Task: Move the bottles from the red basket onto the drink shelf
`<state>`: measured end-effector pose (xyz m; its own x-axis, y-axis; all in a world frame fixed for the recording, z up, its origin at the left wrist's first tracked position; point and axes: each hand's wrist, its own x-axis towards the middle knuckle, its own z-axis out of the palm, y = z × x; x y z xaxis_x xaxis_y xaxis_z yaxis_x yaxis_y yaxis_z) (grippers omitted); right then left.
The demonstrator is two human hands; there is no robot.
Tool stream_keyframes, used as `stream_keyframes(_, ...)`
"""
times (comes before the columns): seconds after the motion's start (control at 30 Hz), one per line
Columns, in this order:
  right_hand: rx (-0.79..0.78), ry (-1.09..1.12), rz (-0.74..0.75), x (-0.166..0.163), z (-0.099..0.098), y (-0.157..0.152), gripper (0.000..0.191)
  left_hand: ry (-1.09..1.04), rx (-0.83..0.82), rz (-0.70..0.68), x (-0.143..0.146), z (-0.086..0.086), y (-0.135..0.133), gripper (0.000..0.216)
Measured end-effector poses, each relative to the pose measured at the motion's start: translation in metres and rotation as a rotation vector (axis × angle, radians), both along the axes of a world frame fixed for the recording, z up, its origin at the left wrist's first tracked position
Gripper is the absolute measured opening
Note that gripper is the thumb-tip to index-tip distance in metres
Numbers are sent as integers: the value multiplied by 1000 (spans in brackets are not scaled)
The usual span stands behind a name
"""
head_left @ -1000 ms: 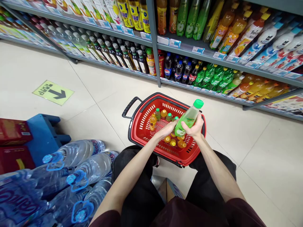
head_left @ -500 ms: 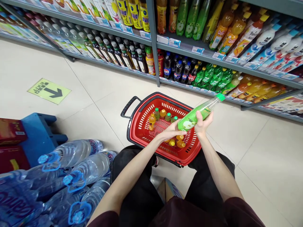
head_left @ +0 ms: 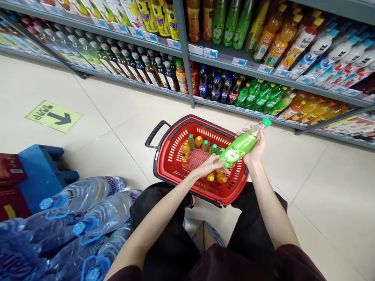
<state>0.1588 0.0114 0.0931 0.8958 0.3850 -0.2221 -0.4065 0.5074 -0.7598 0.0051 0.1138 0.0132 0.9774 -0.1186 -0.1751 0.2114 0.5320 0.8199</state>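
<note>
A green soft drink bottle (head_left: 240, 145) with apple pictures on its label and a green cap lies tilted across both hands, above the right part of the red shopping basket (head_left: 166, 162). My left hand (head_left: 211, 164) holds the bottle's base end. Around its upper half is my right hand (head_left: 255, 150), the thumb on the near side and fingertips showing past the far side. Inside the basket stand several small bottles, among them an orange drink bottle (head_left: 185, 152) and ones with green caps. My hands and the bottle hide part of the basket's contents.
Shelves (head_left: 218, 58) of drink bottles run along the far side. Large water bottles (head_left: 102, 212) are piled at lower left, by a blue pallet (head_left: 39, 164) with red boxes (head_left: 11, 169). A yellow arrow sign (head_left: 54, 116) marks the floor. The basket's black handle (head_left: 156, 134) sticks out leftward.
The bottle has been rolled in my hands, so its apple label faces up more fully. My right thumb has moved off the label to the bottle's side. The whole view has shifted slightly.
</note>
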Motion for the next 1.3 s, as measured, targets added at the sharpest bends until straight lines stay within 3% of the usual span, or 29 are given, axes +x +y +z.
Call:
stream_keyframes(0.2,65,154,11,7,-5,-5,39,-6,48,-33,2,0,0,76)
stream_keyframes(0.47,31,181,15,12,-13,-4,45,41,116,-15,5,2,-2,78)
stream_keyframes(0.63,-35,211,-23,15,-16,-4,46,18,247,90,5,4,-6,80)
stream_keyframes(0.77,-19,228,-16,17,-22,-4,45,19,306,201,3,1,-10,102)
stream_keyframes(0.9,-16,268,-34,19,-27,-7,46,8,367,193,2,0,-7,101)
stream_keyframes(1.3,72,328,-15,23,-30,-13,42,-79,243,101,1,15,3,84)
